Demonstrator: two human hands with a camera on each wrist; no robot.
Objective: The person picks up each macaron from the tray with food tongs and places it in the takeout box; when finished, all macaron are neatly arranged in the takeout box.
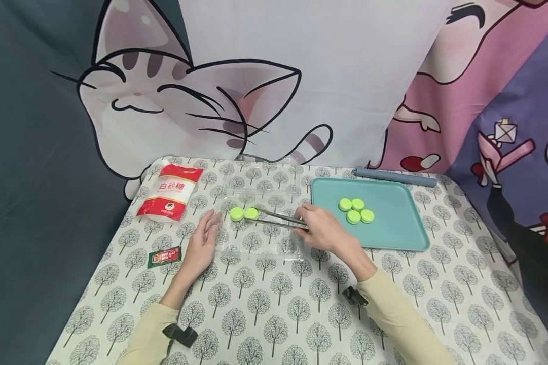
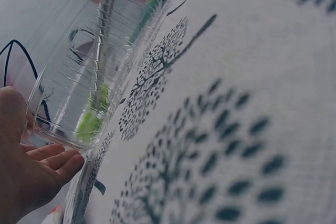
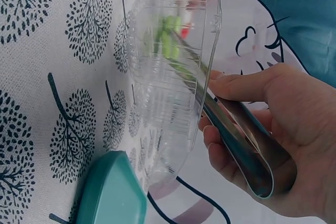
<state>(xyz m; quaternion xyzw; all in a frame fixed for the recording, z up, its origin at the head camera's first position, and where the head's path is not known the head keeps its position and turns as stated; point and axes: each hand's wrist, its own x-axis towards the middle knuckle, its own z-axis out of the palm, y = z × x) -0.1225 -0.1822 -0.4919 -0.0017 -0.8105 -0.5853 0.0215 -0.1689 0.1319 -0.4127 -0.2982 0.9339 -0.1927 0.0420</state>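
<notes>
A: ok so where's the green macaron (image 1: 251, 213) compared to the hands?

B: mid-frame, inside the clear plastic box (image 1: 255, 251) on the desk (image 1: 276, 329), straight left of the right hand (image 1: 321, 228). That hand's got its fingers curled round metal tongs (image 3: 237, 148), and their long axis runs leftward with a slight upward tilt, tips right at the macaron. Can't tell if they're actually pinching it.

A: and the left hand (image 1: 202, 243)?

B: empty, fingers fairly straight, up against or just beside the box's left side, can't say which. It's honestly the nearer hand, with a second macaron (image 1: 236, 214) sitting between its fingers and the first one. Right hand only reaches because of the tongs.

A: any others?

B: yep, four more macarons (image 1: 353, 217) on the teal tray (image 1: 392, 233), right of frame, beyond the right hand.
</notes>
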